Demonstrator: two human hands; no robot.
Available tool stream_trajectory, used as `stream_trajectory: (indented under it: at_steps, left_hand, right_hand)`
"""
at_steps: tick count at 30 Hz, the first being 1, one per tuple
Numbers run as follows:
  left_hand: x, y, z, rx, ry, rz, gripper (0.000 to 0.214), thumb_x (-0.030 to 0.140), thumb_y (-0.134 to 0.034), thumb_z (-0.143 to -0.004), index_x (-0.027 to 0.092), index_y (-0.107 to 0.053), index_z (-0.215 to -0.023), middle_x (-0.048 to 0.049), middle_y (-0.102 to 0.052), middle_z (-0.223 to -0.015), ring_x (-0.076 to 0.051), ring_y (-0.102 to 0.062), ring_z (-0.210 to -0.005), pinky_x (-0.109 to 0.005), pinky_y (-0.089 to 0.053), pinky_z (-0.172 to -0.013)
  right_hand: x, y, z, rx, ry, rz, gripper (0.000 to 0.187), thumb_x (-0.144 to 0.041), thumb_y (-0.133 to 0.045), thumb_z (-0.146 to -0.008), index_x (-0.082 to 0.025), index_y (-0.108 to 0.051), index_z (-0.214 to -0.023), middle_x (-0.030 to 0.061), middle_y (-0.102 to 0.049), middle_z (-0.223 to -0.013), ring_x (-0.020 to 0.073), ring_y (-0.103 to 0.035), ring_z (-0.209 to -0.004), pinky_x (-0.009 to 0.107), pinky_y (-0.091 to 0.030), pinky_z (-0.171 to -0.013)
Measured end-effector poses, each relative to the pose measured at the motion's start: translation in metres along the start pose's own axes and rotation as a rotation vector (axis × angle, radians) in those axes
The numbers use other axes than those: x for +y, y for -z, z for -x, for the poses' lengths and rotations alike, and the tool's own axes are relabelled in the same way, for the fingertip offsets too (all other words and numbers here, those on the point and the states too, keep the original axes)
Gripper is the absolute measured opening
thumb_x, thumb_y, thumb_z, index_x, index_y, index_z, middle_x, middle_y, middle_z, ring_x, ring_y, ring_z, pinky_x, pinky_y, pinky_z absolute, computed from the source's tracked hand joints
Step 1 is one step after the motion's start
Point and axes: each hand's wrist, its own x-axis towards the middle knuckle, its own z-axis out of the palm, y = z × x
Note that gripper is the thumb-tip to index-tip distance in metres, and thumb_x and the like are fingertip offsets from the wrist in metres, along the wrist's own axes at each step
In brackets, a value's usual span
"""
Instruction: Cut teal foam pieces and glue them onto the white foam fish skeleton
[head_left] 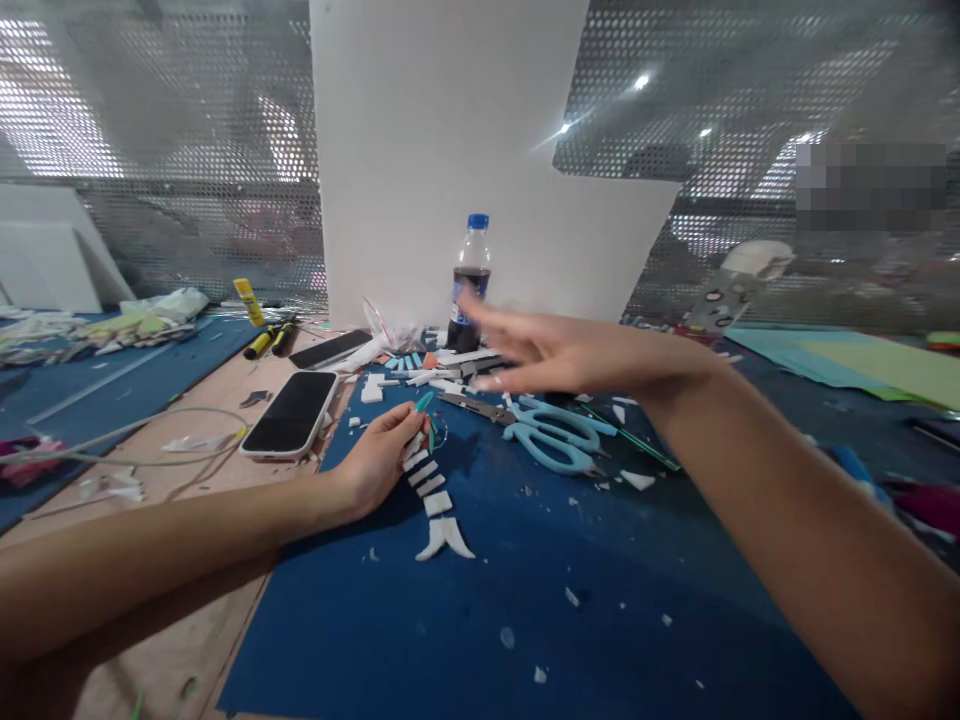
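Observation:
My left hand (382, 455) rests on the blue mat (480, 610), fingers curled and pinched on the top of a row of small white foam pieces (433, 500) that ends in a fish-tail shape. A small teal piece (424, 402) shows at its fingertips. My right hand (559, 352) hovers above the mat with fingers stretched out and apart, holding nothing, over a pile of white and blue foam strips (439, 368) and near the light-blue scissors (551, 432). A dark soda bottle (469, 285) with a blue cap stands just behind the fingertips.
A phone (292, 412) lies face up on the wooden table, left of the mat. A second dark phone (330, 348), yellow markers (268, 338) and a white cable (112, 440) lie further left. A white board (450, 150) stands at the back. Coloured paper sheets (855, 360) lie at the right.

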Motion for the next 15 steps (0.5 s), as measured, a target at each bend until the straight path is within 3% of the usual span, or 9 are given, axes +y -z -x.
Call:
stream_trajectory:
  at_steps: [2,4,6,7,9,13,15]
  left_hand:
    - [-0.0001,0.0006,-0.0001,-0.005,0.005,-0.009,0.032,0.043,-0.067,-0.070,0.016,-0.051,-0.066,0.0050,-0.047,-0.060,-0.005,-0.040,-0.051,-0.018,-0.033,-0.051]
    - [-0.0001,0.0009,-0.0002,-0.006,0.006,-0.009,0.030,0.042,-0.065,-0.072,0.016,-0.051,-0.067,0.0051,-0.047,-0.060,-0.005,-0.040,-0.051,-0.019,-0.033,-0.051]
    - [-0.0002,0.0009,-0.0003,0.002,0.002,-0.005,0.029,0.041,-0.064,-0.074,0.016,-0.050,-0.066,0.0050,-0.047,-0.060,-0.005,-0.040,-0.053,-0.019,-0.033,-0.052]
    - [-0.0003,0.0009,-0.0004,0.005,0.001,-0.005,0.029,0.040,-0.064,-0.074,0.016,-0.050,-0.066,0.0049,-0.047,-0.060,-0.005,-0.041,-0.053,-0.019,-0.033,-0.053]
    - [-0.0007,0.0010,-0.0005,0.007,0.001,-0.006,0.029,0.040,-0.065,-0.074,0.016,-0.050,-0.066,0.0047,-0.048,-0.060,-0.006,-0.041,-0.054,-0.018,-0.033,-0.053]
    - [-0.0010,0.0015,-0.0008,0.005,-0.002,-0.004,0.031,0.042,-0.066,-0.072,0.015,-0.051,-0.067,0.0048,-0.048,-0.059,-0.005,-0.041,-0.053,-0.018,-0.034,-0.052]
    - [-0.0002,0.0012,-0.0006,0.006,-0.005,0.001,0.032,0.042,-0.067,-0.071,0.015,-0.051,-0.066,0.0046,-0.048,-0.060,-0.005,-0.042,-0.055,-0.017,-0.035,-0.054]
  right_hand:
    - [-0.0047,0.0012,0.0022,-0.105,-0.007,0.007,0.053,-0.019,-0.078,-0.053,-0.025,-0.066,-0.105,0.0053,-0.058,-0.125,0.0281,-0.055,-0.115,0.037,-0.055,-0.077]
    - [-0.0082,0.0031,0.0034,-0.126,-0.013,0.011,0.049,-0.019,-0.075,-0.058,-0.025,-0.066,-0.106,0.0048,-0.059,-0.124,0.0274,-0.054,-0.116,0.038,-0.054,-0.080]
    - [-0.0091,0.0042,0.0029,-0.040,-0.032,0.030,0.050,-0.017,-0.074,-0.060,-0.025,-0.064,-0.109,0.0037,-0.057,-0.127,0.0275,-0.052,-0.118,0.040,-0.050,-0.088]
    - [-0.0087,0.0042,0.0023,0.070,-0.031,0.033,0.050,-0.017,-0.072,-0.063,-0.025,-0.062,-0.111,0.0029,-0.056,-0.128,0.0272,-0.051,-0.119,0.041,-0.048,-0.091]
    - [-0.0068,0.0038,0.0015,0.177,-0.045,0.005,0.048,-0.018,-0.069,-0.067,-0.024,-0.061,-0.114,0.0031,-0.056,-0.128,0.0274,-0.052,-0.118,0.041,-0.049,-0.090]
    - [-0.0019,0.0014,0.0010,-0.145,-0.111,-0.039,0.051,-0.013,-0.074,-0.059,-0.019,-0.064,-0.109,0.0074,-0.059,-0.124,0.0285,-0.052,-0.117,0.037,-0.054,-0.082]
    - [-0.0009,-0.0012,0.0001,-0.076,-0.056,-0.057,0.050,-0.007,-0.075,-0.054,-0.017,-0.067,-0.103,0.0087,-0.062,-0.120,0.0288,-0.054,-0.115,0.038,-0.052,-0.086]
